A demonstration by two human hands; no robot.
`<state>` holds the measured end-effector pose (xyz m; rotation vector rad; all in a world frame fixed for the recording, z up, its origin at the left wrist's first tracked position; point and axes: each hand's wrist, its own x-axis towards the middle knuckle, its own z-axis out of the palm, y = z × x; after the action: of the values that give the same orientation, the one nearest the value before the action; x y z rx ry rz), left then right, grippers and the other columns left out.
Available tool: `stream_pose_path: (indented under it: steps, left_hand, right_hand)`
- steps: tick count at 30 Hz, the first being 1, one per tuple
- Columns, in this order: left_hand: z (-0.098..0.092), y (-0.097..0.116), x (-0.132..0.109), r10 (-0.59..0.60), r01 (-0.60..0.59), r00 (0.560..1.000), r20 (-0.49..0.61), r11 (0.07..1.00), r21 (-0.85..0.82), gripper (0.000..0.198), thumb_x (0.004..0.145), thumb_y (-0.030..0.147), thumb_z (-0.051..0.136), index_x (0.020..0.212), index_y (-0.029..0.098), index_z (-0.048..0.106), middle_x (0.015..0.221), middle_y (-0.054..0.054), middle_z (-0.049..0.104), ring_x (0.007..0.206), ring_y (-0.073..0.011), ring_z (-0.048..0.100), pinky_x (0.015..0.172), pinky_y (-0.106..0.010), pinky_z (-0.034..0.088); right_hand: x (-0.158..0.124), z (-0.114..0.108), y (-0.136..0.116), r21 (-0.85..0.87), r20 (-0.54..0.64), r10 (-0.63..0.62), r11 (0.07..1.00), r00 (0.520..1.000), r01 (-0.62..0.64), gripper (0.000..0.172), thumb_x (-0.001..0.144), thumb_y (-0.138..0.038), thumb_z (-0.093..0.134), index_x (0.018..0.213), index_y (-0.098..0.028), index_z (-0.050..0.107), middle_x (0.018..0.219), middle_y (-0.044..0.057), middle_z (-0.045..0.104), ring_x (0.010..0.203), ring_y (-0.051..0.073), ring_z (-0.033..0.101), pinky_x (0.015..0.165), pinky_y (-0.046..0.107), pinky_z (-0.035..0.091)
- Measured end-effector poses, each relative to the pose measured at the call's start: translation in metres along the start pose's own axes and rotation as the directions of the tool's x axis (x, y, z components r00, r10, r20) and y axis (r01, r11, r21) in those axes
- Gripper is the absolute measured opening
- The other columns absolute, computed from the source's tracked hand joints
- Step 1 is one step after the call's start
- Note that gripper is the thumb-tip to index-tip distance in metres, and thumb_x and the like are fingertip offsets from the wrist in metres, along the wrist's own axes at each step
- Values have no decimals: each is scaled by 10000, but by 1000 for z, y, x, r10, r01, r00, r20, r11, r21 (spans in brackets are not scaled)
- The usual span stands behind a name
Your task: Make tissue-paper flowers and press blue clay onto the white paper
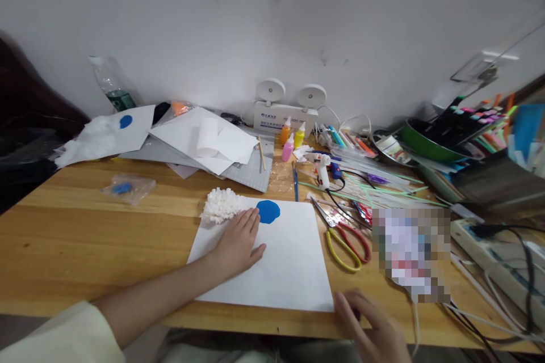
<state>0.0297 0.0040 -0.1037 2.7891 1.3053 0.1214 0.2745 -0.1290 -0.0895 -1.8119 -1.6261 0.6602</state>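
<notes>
My left hand (pixel 240 241) lies flat on a white sheet of paper (pixel 287 272), fingers stretched out. Its fingertips touch the left edge of a flat round blue patch (pixel 270 211) near the sheet's top. Just beyond the hand, a clump of small white foam-like pieces (pixel 219 206) covers the sheet's top left corner. At the lower right corner of the sheet, my right hand (pixel 372 323) hovers by the table edge, loosely curled, thumb and forefinger apart. I see nothing in it; some of its fingers are hidden.
Scissors (pixel 343 238) with red and yellow handles lie right of the sheet. Behind are a glue gun (pixel 323 173), a blue paintbrush (pixel 295 181), paint bottles (pixel 288 147) and a grey cutting mat (pixel 251 176) under papers. A power strip (pixel 485 261) with cables borders the right; a plastic bag (pixel 131 188) lies left.
</notes>
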Motion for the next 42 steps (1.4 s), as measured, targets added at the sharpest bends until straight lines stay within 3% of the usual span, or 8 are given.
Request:
stream_pose_path:
  steps: [4, 7, 11, 17, 27, 31, 34, 42]
  left_hand:
    - [-3, 1, 3, -28, 28, 1000, 5, 1000, -9, 606, 818, 426, 355, 1237, -11, 389, 1330, -205, 364, 1246, -286, 296, 1017, -415, 233]
    - [-5, 1, 5, -49, 48, 999, -22, 998, -33, 608, 827, 458, 336, 1234, 12, 404, 1305, -199, 407, 1221, -279, 341, 1002, -412, 261]
    - [-5, -2, 6, 19, -23, 998, -61, 998, -58, 565, 834, 454, 340, 1277, 104, 367, 1328, -127, 403, 1233, -258, 325, 1002, -408, 262]
    - [2, -5, 3, -5, 2, 998, -57, 999, -51, 542, 845, 432, 330, 1290, 123, 352, 1336, -94, 400, 1255, -263, 279, 1016, -434, 234]
    - [3, -4, 4, -80, 68, 986, -147, 994, -87, 467, 840, 344, 370, 1253, 131, 411, 1284, -90, 465, 1201, -257, 363, 981, -413, 311]
    - [2, 0, 14, -54, 41, 987, -152, 996, -82, 519, 836, 377, 371, 1267, 90, 383, 1294, -123, 447, 1217, -256, 347, 995, -409, 293]
    - [6, 2, 20, -33, 23, 988, -152, 998, -66, 585, 835, 428, 355, 1294, 65, 332, 1328, -148, 397, 1251, -265, 296, 1014, -429, 257]
    - [12, 6, 19, -155, 142, 974, -165, 986, -86, 530, 849, 395, 340, 1271, 75, 373, 1314, -121, 423, 1243, -238, 322, 1046, -419, 217]
  right_hand:
    - [50, 24, -35, -37, 19, -201, 979, 979, 202, 317, 866, -315, 389, 640, -166, 555, 632, 28, 516, 571, 128, 501, 550, 224, 426]
    - [87, 46, -50, -197, 98, -327, 919, 940, 341, 249, 866, -257, 391, 1004, -176, 582, 871, 84, 561, 781, 184, 534, 685, 296, 438]
    - [116, 76, -54, -457, 117, -338, 817, 934, 352, 349, 840, -266, 440, 1177, -190, 492, 923, 106, 532, 826, 225, 489, 690, 339, 410]
    - [116, 96, -43, -538, 81, -324, 782, 943, 315, 355, 841, -275, 443, 1190, -226, 486, 946, 87, 511, 832, 217, 445, 710, 339, 354]
    - [115, 98, -31, -452, 17, -317, 843, 948, 290, 367, 864, -264, 379, 1218, -207, 460, 965, 94, 512, 837, 218, 448, 720, 351, 353]
    - [116, 100, -27, -424, -28, -304, 866, 952, 264, 441, 865, -268, 351, 1289, -144, 344, 980, 111, 516, 860, 227, 452, 721, 362, 370]
    - [115, 101, -27, -449, -37, -307, 855, 951, 259, 442, 854, -274, 370, 1271, -129, 361, 1006, 117, 518, 879, 233, 451, 733, 367, 370]
    - [115, 102, -25, -481, -47, -283, 847, 958, 226, 411, 848, -270, 379, 1232, -124, 403, 1019, 121, 526, 889, 235, 467, 735, 360, 364]
